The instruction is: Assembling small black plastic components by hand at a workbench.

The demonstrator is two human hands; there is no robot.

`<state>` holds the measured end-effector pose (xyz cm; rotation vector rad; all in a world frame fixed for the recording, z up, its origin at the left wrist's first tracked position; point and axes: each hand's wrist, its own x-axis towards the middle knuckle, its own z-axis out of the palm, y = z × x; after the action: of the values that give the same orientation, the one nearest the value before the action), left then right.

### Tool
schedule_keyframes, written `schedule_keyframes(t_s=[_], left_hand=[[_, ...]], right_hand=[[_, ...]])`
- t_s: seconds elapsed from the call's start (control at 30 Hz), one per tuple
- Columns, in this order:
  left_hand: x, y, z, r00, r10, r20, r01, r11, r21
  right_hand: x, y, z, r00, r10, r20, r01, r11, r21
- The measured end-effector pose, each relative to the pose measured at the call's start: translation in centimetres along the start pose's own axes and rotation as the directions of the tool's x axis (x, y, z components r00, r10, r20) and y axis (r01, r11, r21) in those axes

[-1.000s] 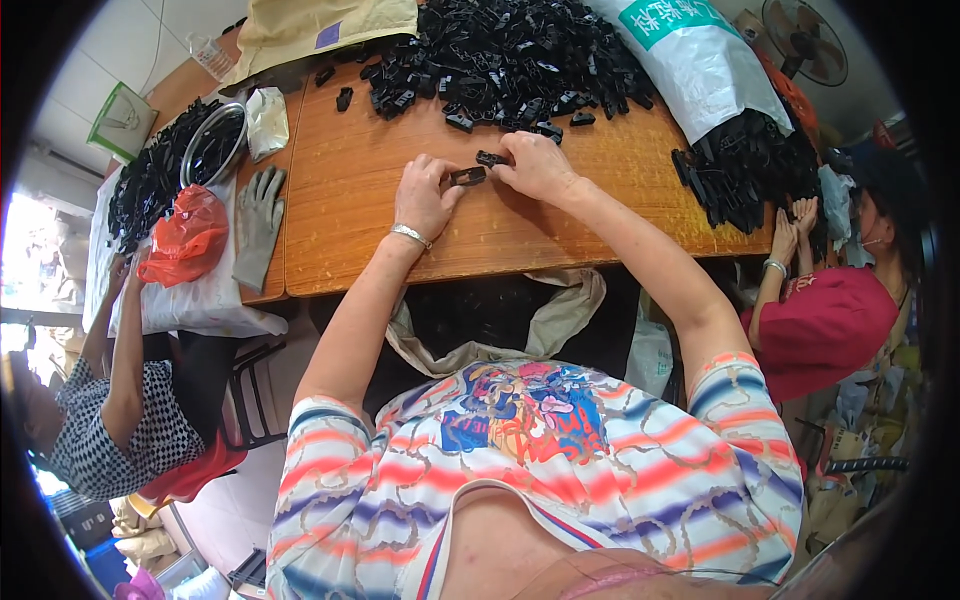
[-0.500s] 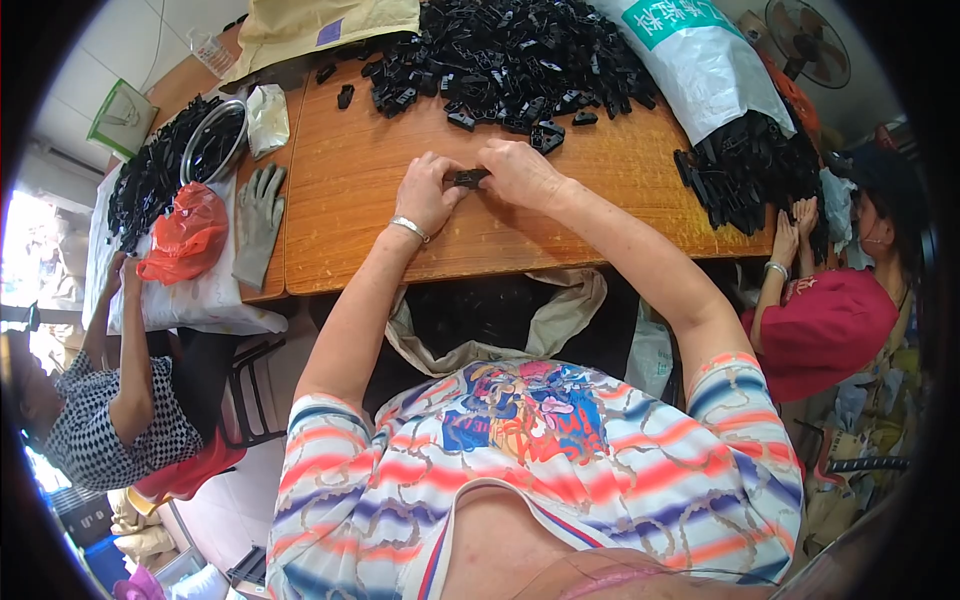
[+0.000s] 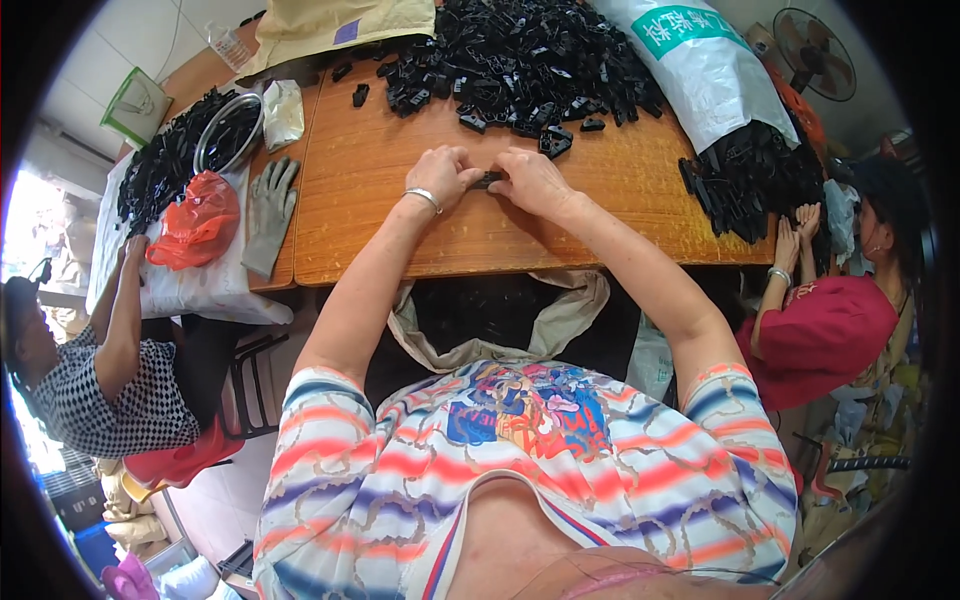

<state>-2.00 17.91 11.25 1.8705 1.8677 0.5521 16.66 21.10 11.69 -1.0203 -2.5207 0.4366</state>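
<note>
**One small black part (image 3: 488,180), pinched from both sides**

It is held over the surface (image 3: 400,240), between the left hand (image 3: 440,178) and the right hand (image 3: 537,183); each seems to pinch an end with its fingertips, though fingers hide most of it. The step looks like fitting or pressing the part together, and the next move calls for steady fingertips. Beyond lies one heap of black parts (image 3: 530,60), too tangled to count. Farther out: one white sack (image 3: 715,85) to the right, one grey glove (image 3: 268,220) and one red bag (image 3: 197,222) to the left.
</note>
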Motion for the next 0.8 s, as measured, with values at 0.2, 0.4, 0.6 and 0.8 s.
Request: schedule_keyframes(t_s=[0.2, 0.4, 0.6, 0.8], left_hand=[[0.3, -1.9, -0.3, 0.995, 0.047, 0.088, -0.012, 0.932, -0.362], [6.2, -6.8, -2.3, 0.81, -0.296, -0.507, 0.141, 0.936, -0.321], [8.9, -8.7, -2.7, 0.784, -0.309, -0.538, 0.262, 0.951, -0.164], [6.3, -5.9, -3.1, 0.919, 0.194, -0.343, -0.168, 0.98, 0.104]], right_hand=[[-4.6, -2.5, -0.3, 0.991, 0.015, 0.133, -0.023, 0.998, 0.057], [-11.3, -7.5, 1.4, 0.955, -0.231, 0.184, 0.212, 0.97, 0.117], [-7.5, -7.3, 0.4, 0.984, -0.171, 0.058, 0.151, 0.955, 0.254], [4.7, -0.7, 1.1, 0.98, -0.015, -0.201, 0.01, 1.0, -0.028]])
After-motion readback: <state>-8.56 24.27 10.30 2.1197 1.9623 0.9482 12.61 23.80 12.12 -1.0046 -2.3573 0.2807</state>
